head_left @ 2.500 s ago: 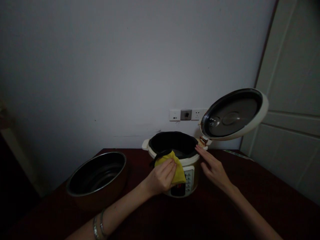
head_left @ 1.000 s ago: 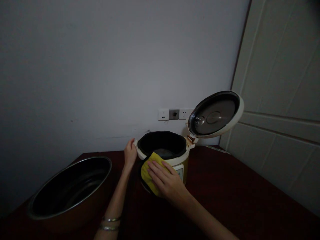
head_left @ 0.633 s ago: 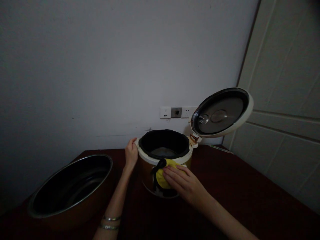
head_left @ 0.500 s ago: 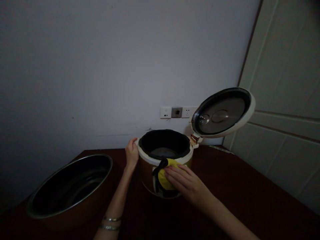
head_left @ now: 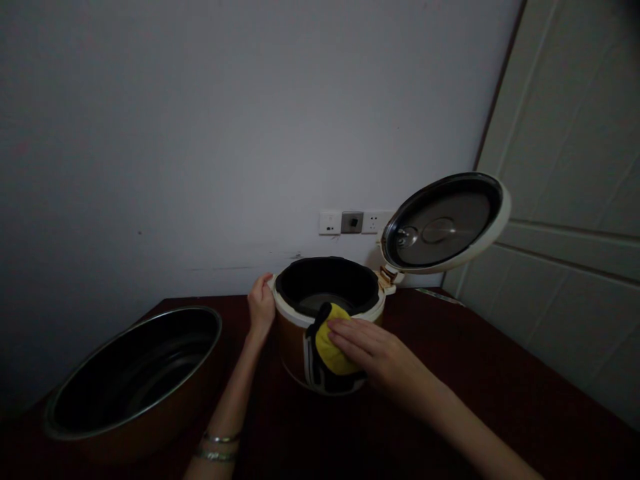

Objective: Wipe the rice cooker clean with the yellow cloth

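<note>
A gold and white electric pressure cooker (head_left: 291, 340) stands on the dark red table, its dark inner pot visible from above. Its round lid (head_left: 445, 223) is swung up on a hinge to the right. My left hand (head_left: 261, 305) grips the white handle on the cooker's left side, fingers closed. My right hand (head_left: 375, 347) presses a yellow and black cloth (head_left: 333, 347) against the front, over the control panel and up to the white rim. The cloth hides part of the panel.
To the left sits a large oval pan (head_left: 135, 413) with a dark inside and shiny rim. Wall sockets (head_left: 351, 222) are behind the cooker, and a pale panelled door (head_left: 560, 233) rises at the right. The dark red table (head_left: 440, 360) reaches the wall.
My right hand has moved the cloth slightly upward on the cooker's front, toward the rim. My left hand stays on the handle. The whole view has shifted a little.
</note>
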A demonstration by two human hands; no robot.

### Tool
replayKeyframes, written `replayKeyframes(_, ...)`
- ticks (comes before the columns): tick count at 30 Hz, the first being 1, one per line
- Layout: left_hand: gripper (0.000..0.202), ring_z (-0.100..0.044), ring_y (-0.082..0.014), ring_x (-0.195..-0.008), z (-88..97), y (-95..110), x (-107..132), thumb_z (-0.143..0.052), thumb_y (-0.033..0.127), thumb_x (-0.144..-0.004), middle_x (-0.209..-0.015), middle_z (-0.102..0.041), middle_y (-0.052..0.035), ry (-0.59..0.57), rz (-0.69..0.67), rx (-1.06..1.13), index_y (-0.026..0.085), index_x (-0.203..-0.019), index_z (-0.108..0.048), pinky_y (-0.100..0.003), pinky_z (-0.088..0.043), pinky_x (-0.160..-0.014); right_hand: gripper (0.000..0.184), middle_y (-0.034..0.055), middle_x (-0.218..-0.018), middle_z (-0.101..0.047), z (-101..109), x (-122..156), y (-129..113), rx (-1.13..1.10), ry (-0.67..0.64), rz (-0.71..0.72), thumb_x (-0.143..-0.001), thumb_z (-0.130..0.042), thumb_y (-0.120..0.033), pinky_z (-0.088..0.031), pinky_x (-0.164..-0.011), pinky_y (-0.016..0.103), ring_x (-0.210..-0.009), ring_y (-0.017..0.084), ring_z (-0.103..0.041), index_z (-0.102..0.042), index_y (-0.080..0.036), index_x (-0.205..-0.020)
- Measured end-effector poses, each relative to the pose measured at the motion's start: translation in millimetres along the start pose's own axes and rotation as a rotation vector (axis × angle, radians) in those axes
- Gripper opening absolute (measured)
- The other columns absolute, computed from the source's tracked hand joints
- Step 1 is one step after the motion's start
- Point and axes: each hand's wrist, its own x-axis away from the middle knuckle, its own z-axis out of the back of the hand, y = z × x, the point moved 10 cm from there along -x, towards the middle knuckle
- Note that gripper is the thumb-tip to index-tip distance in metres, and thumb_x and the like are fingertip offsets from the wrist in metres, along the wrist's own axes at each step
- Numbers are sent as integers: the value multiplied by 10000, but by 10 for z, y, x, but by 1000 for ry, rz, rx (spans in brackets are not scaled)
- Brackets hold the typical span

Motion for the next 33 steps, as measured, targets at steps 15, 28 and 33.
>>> replayKeyframes(15, 380, -609, -222, -1011, 4, 16, 14, -328, 244, -811, -1032, -681, -104, -18, 22, 22, 139, -1000, -641, -365, -450, -918, 296, 149, -1251, -586, -366, -425, -261, -19, -54, 70, -921, -424, -136, -444, -1018, 383, -1173, 210, -540, -595, -69, -1153)
replayKeyframes(28, 422, -601, -242, -1032, -5, 5, 13, -328, 274, -825, -1086, -664, -140, -28, 14, 32, 107, -1064, -634, -398, -434, -942, 579, 80, -1307, -553, 215, 442, 594, -391, -61, -232, -780, -367, 63, -419, -1038, 366, -1214, 148, -507, -548, -194, -1265)
replayKeyframes(33, 401, -601, -240, -1039, 5, -17, 13, -338, 263, -825, -1080, -669, -124, -5, 10, 46, 130, -1053, -639, -396, -435, -942, 593, 92, -1325, -533, 143, 242, 398, -414, -76, -186, -752, -374, 73, -405, -1051, 361, -1227, 151, -494, -546, -165, -1268)
